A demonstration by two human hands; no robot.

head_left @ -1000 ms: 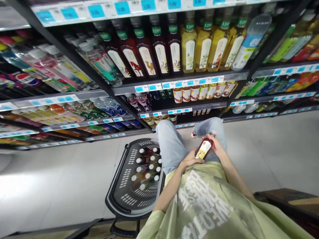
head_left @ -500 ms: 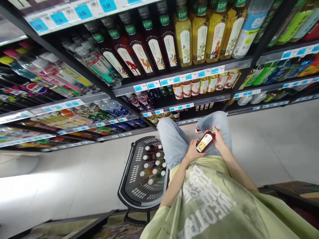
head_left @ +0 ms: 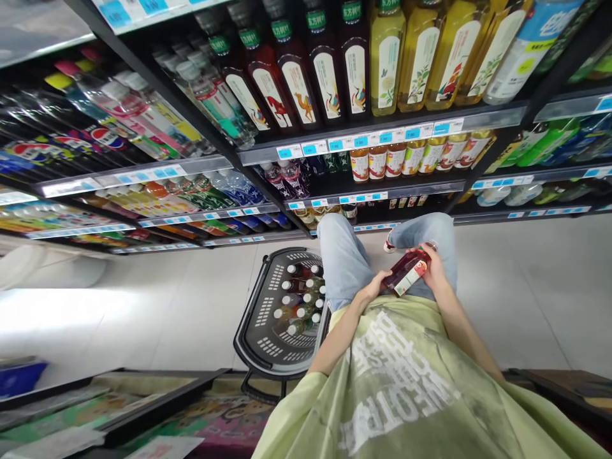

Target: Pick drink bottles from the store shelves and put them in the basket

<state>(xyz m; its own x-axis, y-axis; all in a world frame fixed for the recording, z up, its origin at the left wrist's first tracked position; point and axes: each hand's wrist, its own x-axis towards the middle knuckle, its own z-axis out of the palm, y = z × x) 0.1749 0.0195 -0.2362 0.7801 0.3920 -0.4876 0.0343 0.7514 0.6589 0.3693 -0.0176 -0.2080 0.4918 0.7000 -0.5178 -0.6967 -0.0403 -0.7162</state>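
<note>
A bottle of dark red drink point(head_left: 404, 273) lies tilted across my lap, its side label with a red patch facing up. My right hand point(head_left: 434, 266) wraps the upper end, near the neck and cap. At the bottle's base, my left hand point(head_left: 373, 288) has its fingers closed against it. To the left of my legs is a dark grey shopping basket point(head_left: 261, 347), where several white-capped bottles point(head_left: 306, 298) stand close together.
Ahead rise drink shelves point(head_left: 406, 131) with price tags along their edges. Tall tea bottles point(head_left: 327, 86) fill the nearest upper shelf, and small juice bottles point(head_left: 394, 159) stand below. Behind me is a low display point(head_left: 191, 414). A blue container point(head_left: 21, 376) is at far left.
The bottle has been rolled in my hands, so a side with a red patch faces up instead of the yellow-pictured front. My left hand has moved slightly off its side toward the base.
</note>
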